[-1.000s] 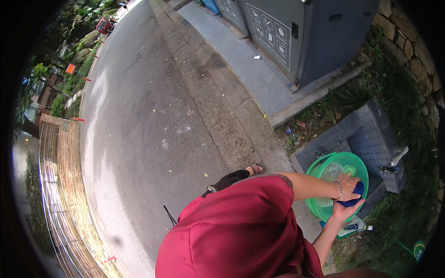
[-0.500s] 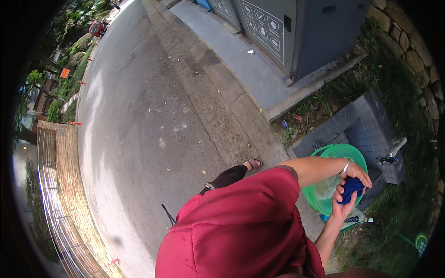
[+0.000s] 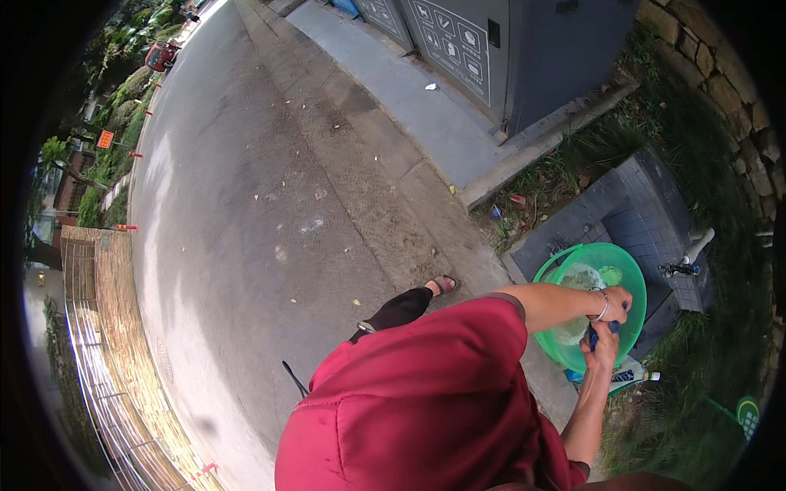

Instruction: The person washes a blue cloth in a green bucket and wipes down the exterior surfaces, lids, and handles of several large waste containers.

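A dark blue cloth [image 3: 594, 335] is bunched between my two hands, over the near right part of a green bucket [image 3: 633, 277]. My left hand [image 3: 614, 303], with a bracelet at the wrist, is closed round the upper part of the cloth. Just below it, my right hand [image 3: 604, 352] grips the lower part. Most of the cloth is hidden by my fingers. Cloudy, foamy water [image 3: 575, 331] shows inside the bucket, with a light green lump [image 3: 610, 276] near its far side.
A tap [image 3: 681, 268] juts out beside the grey tiled basin [image 3: 634, 200] behind the bucket. A bottle [image 3: 634, 376] lies on the ground next to the bucket. Grey metal cabinets [image 3: 565, 74] stand on a raised slab farther off. Left of me runs a paved road [image 3: 237, 229].
Both hands have lowered the blue cloth toward the bucket and closed tighter round it, so less of it shows. The light green lump in the bucket has come into sight.
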{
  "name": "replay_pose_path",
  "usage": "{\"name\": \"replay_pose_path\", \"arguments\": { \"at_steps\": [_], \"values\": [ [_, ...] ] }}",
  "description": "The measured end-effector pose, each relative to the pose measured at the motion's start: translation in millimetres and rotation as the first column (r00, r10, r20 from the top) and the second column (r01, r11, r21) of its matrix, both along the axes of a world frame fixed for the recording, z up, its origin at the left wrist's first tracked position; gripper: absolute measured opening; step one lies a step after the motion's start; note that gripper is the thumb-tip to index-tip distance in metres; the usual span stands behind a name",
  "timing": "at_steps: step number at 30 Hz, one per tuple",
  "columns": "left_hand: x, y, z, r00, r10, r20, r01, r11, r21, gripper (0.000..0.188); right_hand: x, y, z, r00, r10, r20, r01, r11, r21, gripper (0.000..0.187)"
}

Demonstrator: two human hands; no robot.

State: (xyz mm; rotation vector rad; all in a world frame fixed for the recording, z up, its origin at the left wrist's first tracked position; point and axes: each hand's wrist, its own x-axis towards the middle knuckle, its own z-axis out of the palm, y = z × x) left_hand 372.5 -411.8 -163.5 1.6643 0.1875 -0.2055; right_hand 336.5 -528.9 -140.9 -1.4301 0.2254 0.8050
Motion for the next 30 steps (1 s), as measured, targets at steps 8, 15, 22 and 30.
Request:
{"name": "replay_pose_path", "arguments": {
  "at_steps": [8,15,22,30],
  "values": [
    [-3.9,-9.0,-11.2,0.979,0.003,-0.206,-0.029,0.992,-0.121,0.078,6.6,-28.3,2.9,0.978,-0.202,-0.054,0.206,0.976,0.072,0.041],
    [-23.5,11.1,41.5,0.955,-0.195,-0.222,-0.008,0.735,-0.679,0.072,10.0,-63.4,29.9,0.927,-0.327,-0.186,0.371,0.873,0.317,0.046],
    [-55.6,73.7,117.5,0.998,0.049,0.048,0.018,0.491,-0.871,0.047,15.7,-4.1,68.8,0.987,-0.140,-0.085,0.164,0.845,0.510,0.046],
    [-104.4,194.8,166.4,0.758,0.642,-0.114,-0.552,0.539,-0.636,0.072,-28.7,130.0,96.7,0.875,0.072,0.478,-0.108,0.993,0.048,0.044]
  ]
}}
